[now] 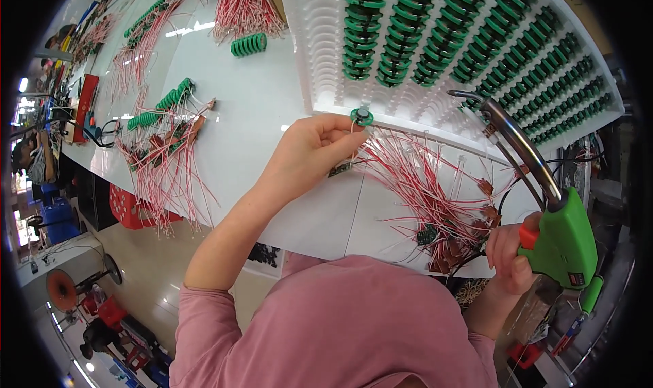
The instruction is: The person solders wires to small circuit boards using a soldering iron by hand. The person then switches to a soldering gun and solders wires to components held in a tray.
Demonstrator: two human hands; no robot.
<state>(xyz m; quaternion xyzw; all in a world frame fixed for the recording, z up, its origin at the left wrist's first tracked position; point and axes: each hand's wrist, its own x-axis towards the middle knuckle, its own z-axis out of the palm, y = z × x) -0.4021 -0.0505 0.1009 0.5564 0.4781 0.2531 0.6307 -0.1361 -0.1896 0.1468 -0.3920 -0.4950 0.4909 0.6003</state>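
My left hand [314, 150] pinches a small round green circuit board [356, 120] with a dark round part on top, at the front edge of a white foam tray [401, 124]. Red and white wires [415, 177] fan out beside these fingers; whether they join the board is hard to tell. My right hand [509, 255] is wrapped round the grip of a green soldering gun [566, 241] with a red trigger. Its bent metal tube reaches up and left, the tip over the tray's right part, apart from the held board.
Rows of green round boards [398, 37] fill much of the tray. Stacked green boards [248, 45] and wired boards [163, 109] lie on the white table [252, 109] to the left. Another wire bundle [246, 10] is at the back. A red stool [136, 204] stands below the table.
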